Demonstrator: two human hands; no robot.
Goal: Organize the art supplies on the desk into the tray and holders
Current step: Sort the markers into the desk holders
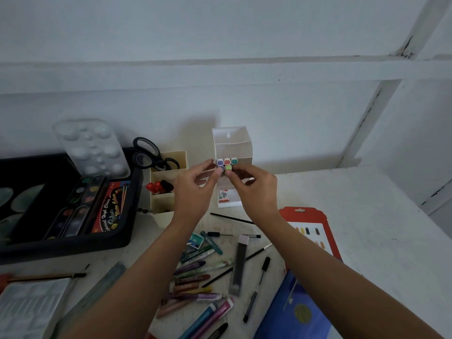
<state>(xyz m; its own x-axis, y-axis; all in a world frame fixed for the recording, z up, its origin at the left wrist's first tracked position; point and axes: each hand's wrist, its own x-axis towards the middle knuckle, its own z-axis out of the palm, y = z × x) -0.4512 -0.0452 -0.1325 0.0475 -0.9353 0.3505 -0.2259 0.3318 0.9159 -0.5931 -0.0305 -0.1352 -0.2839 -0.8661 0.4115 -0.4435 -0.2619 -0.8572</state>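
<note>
Both hands meet over a white stepped holder (232, 145) at the back of the desk. Several markers with coloured end caps (227, 164) stand bunched in it. My left hand (195, 189) touches the bunch from the left with its fingertips. My right hand (254, 187) pinches the caps from the right. A cream holder (168, 192) to the left carries black scissors (151, 155) and red markers (156, 187). The black tray (117, 236) at the left contains a watercolour set (80, 206) and a clear palette (93, 148).
Loose crayons (193, 277), pens, a lead case (238, 265) and brushes lie on the desk between my forearms. A red card pack (310, 226) and a blue pad (293, 314) are on the right. A ruler (97, 292) and a clear box (27, 307) sit bottom left.
</note>
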